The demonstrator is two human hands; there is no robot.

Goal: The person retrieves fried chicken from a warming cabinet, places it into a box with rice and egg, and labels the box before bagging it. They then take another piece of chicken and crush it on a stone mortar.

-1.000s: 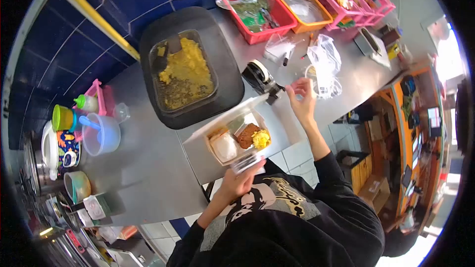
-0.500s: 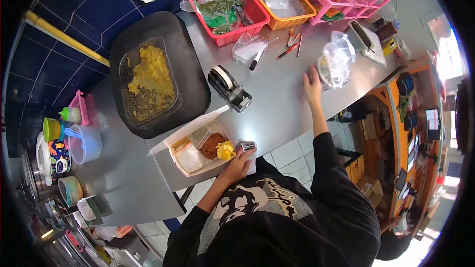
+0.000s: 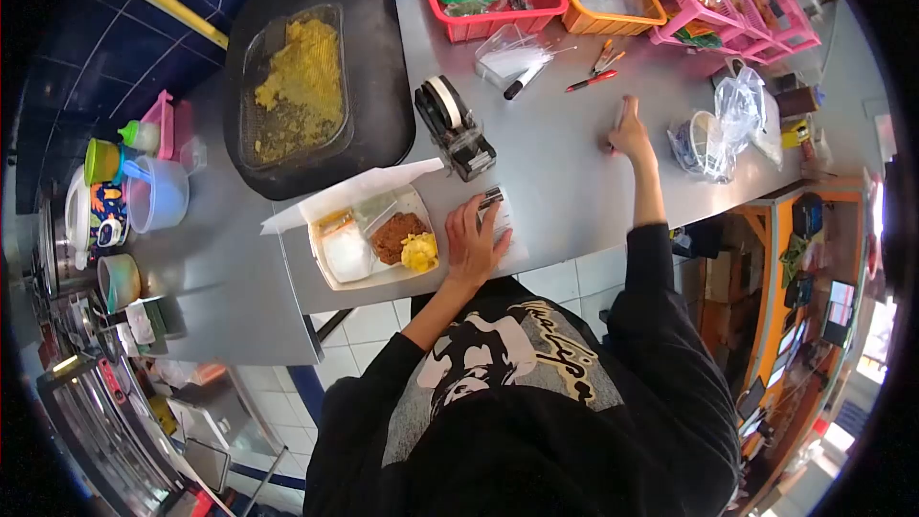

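Observation:
My left hand (image 3: 474,242) lies with its fingers spread over a white paper slip (image 3: 514,230) at the counter's front edge. A small dark printed patch shows by its fingertips. Just left of it sits an open paper food box (image 3: 373,280) holding a white packet (image 3: 347,255), brown shredded food (image 3: 396,235) and a yellow portion (image 3: 419,252). Over the counter to the right, my right hand (image 3: 632,137) is closed around a slim pen, mostly hidden by the fingers. A red pen (image 3: 591,81) lies beyond it.
A black tape dispenser (image 3: 458,129) stands behind the box. A tray of yellow food (image 3: 302,86) rests on a black block (image 3: 378,124). A red basket (image 3: 507,24), an orange basket (image 3: 613,21) and a clear plastic bag with a bowl (image 3: 704,146) line the back and right.
My right hand has left the bagged bowl and closed on a pen that lay by the red one. My left hand has spread out over the paper slip. The view has shifted.

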